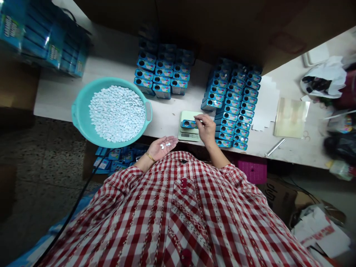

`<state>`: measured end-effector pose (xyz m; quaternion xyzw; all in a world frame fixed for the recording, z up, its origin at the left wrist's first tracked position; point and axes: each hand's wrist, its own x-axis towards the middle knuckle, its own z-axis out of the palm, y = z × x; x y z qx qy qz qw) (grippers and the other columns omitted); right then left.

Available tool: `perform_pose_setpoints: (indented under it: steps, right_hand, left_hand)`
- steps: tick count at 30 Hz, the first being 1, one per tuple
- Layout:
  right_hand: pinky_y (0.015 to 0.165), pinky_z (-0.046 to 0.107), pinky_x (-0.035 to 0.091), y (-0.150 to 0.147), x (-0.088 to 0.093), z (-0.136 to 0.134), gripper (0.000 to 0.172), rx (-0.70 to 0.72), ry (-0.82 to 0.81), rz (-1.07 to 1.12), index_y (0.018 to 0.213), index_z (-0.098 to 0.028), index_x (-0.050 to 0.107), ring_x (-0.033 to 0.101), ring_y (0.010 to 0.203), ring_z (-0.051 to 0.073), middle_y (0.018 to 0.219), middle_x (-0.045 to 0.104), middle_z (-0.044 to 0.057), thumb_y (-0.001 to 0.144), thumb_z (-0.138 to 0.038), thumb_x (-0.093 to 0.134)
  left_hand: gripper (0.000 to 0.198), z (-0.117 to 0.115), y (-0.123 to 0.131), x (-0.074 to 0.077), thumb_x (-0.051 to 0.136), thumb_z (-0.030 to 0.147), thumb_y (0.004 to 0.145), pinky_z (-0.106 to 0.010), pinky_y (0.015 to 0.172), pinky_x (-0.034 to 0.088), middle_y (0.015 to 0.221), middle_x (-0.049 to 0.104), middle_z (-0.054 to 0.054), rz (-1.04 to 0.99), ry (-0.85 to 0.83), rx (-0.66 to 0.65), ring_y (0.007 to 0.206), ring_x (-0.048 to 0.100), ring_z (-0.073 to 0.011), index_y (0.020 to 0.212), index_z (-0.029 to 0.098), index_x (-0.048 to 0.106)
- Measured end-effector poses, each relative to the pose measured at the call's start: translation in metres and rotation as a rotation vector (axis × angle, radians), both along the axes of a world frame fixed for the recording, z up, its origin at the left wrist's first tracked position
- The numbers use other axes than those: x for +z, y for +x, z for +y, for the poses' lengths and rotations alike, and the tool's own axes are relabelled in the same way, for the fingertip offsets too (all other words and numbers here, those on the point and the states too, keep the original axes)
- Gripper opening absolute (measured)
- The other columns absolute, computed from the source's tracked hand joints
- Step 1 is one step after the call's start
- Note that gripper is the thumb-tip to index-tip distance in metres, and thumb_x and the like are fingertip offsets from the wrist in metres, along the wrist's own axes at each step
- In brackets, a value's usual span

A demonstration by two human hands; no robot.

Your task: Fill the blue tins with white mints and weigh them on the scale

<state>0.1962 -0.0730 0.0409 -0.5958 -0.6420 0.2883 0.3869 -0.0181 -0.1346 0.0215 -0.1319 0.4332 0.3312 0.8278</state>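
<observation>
My left hand (161, 147) lies palm up at the table's front edge, fingers stretched out, holding a few small white candies (166, 145) in its palm. My right hand (206, 128) is over the right side of a pale green digital scale (189, 137), its thumb and fingertips pinched together; what is between them is too small to make out. Under those fingertips a blue candy tin (189, 124) stands on the scale, a dark round opening at its left end. Part of the tin is hidden by the hand.
A turquoise basin (77, 122) full of white candies stands at left. Blue tins (161, 91) stand in rows behind the scale, and more tins (230, 111) to the right. Wrapped tin packs (41, 40) are at far left. A metal tube (275, 147) lies at right.
</observation>
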Motion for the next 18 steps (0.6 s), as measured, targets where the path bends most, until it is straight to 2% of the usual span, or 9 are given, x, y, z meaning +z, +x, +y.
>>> perform_pose_setpoints:
  steps: [6, 9, 12, 18]
  right_hand:
    - [0.068, 0.030, 0.053, 0.030, 0.010, -0.011, 0.011, -0.236, 0.088, 0.172, 0.085, -0.021, 0.067, 0.060, 0.080, 0.016, 0.086, 0.064, 0.003, 0.081, -0.026, 0.058]
    - [0.063, 0.028, 0.053, 0.033, 0.008, -0.018, 0.010, -0.283, 0.066, 0.207, 0.084, -0.020, 0.068, 0.060, 0.076, 0.014, 0.084, 0.063, 0.002, 0.079, -0.024, 0.060]
    - [0.065, 0.028, 0.053, 0.022, 0.006, -0.022, 0.010, -0.208, 0.029, 0.153, 0.082, -0.021, 0.068, 0.061, 0.079, 0.014, 0.084, 0.064, 0.002, 0.080, -0.025, 0.059]
    - [0.079, 0.031, 0.051, -0.004, -0.006, -0.011, 0.014, 0.098, 0.006, 0.016, 0.084, -0.020, 0.067, 0.062, 0.084, 0.015, 0.086, 0.068, 0.004, 0.085, -0.024, 0.054]
  left_hand:
    - [0.027, -0.002, -0.004, -0.003, 0.041, 0.012, 0.087, -0.025, 0.072, 0.055, 0.083, 0.070, -0.014, 0.095, -0.032, 0.067, 0.082, 0.068, -0.0177, 0.091, 0.005, 0.067]
    - [0.024, -0.001, -0.003, -0.003, 0.043, 0.008, 0.085, -0.023, 0.069, 0.055, 0.080, 0.070, -0.014, 0.135, -0.047, 0.076, 0.079, 0.068, -0.0167, 0.089, 0.004, 0.067]
    - [0.024, 0.000, 0.000, -0.002, 0.043, 0.005, 0.084, -0.023, 0.070, 0.056, 0.079, 0.070, -0.015, 0.140, -0.032, 0.067, 0.078, 0.068, -0.0168, 0.083, 0.003, 0.067]
    - [0.022, 0.000, 0.004, -0.001, 0.045, 0.004, 0.083, -0.024, 0.072, 0.056, 0.078, 0.070, -0.014, 0.149, -0.030, 0.070, 0.080, 0.068, -0.0173, 0.084, 0.004, 0.067]
